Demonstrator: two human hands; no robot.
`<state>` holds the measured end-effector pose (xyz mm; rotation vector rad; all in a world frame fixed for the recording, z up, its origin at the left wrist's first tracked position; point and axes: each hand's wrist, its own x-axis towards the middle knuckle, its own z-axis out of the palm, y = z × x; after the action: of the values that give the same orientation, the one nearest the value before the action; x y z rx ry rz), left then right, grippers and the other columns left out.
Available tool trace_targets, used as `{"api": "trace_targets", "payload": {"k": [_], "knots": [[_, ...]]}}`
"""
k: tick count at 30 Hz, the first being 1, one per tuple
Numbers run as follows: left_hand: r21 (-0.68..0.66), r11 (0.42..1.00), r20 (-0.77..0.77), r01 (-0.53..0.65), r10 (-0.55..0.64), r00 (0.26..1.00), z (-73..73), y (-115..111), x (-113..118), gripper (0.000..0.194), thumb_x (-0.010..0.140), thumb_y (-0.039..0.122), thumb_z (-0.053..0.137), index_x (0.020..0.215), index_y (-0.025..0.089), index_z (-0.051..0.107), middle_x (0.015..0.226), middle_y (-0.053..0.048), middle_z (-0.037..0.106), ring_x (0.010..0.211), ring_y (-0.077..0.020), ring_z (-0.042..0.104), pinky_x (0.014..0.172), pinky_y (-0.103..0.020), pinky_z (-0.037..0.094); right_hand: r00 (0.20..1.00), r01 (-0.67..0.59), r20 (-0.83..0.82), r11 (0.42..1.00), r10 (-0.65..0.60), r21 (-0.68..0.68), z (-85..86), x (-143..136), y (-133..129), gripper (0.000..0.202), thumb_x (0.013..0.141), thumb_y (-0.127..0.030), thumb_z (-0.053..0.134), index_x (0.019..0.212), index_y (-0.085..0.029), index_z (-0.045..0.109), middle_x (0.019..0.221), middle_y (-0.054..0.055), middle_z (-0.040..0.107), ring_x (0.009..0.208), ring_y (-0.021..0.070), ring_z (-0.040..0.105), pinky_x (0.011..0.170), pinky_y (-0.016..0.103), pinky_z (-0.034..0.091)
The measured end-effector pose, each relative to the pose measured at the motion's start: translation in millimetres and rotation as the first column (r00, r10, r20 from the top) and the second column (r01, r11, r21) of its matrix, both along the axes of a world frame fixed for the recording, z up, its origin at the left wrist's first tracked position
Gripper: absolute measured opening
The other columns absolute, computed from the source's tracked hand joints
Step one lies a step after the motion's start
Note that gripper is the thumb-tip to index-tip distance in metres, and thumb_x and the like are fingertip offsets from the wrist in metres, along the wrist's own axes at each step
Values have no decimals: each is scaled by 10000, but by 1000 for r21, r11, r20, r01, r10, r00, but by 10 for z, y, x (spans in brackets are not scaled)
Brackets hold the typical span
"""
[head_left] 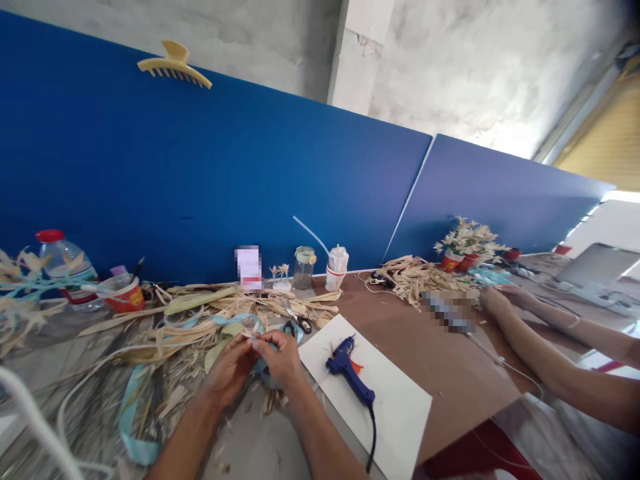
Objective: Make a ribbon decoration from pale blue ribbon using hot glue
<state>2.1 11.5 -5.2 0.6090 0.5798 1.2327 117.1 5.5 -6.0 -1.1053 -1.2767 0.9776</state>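
Observation:
Over the littered table, my left hand [234, 365] and my right hand [281, 358] meet, fingertips pinched together. Between them is a small pale husk piece [254, 331], mostly covered by the fingers. Light-blue material shows below my right hand, partly hidden by it. Just beyond that hand lie black-handled scissors [303, 325]. To its right, a blue glue gun [349, 373] rests on a white board [395, 427], its black cord running toward me. Dried corn husks [210, 303] and scraps surround the hands, with a light-blue ribbon [134, 420] at the left.
A red-capped bottle [70, 267], a red cup [123, 295], a clear jar [304, 268] and a white cup [336, 275] line the blue partition [225, 180]. At right, another person's arms [545, 347] reach toward husks [415, 280] and potted husk flowers [467, 241]. A white cable crosses the left.

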Motion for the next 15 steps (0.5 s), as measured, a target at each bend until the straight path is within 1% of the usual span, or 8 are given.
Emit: {"api": "trace_targets", "payload": {"k": [4,7,11,15], "knots": [[12,1000,-16,22,-22,1000,-4,6,-1,56,658,133,730,690,146,686,685,-21,704,636,-133,627,650,-225,495,996,28,80,999,-30,18,-55,-8,26,145,716,-209,558,610,-174,650,587,-14,633,594,137,569,619,242,433],[-5,1000,-14,23,-23,1000,-5,9,-2,78,636,123,744,666,139,674,632,-9,681,592,-120,609,614,-210,484,988,37,148,999,-40,21,-74,-14,36,148,719,-189,537,616,-178,643,601,-15,629,605,138,564,616,241,424],[-38,999,-25,7,-8,1000,-13,6,0,102,615,93,748,675,130,674,634,-13,680,603,-124,616,607,-204,480,980,51,194,999,-49,-2,-46,-29,26,126,706,-178,537,623,-186,631,619,-19,626,618,137,555,613,234,419],[-53,999,-36,5,-7,999,-23,7,-4,98,622,71,732,693,121,686,650,-16,678,610,-128,618,609,-208,485,979,68,193,997,-61,-27,-9,-53,11,113,667,-152,526,584,-194,589,607,-25,599,625,132,537,625,231,418]]}}
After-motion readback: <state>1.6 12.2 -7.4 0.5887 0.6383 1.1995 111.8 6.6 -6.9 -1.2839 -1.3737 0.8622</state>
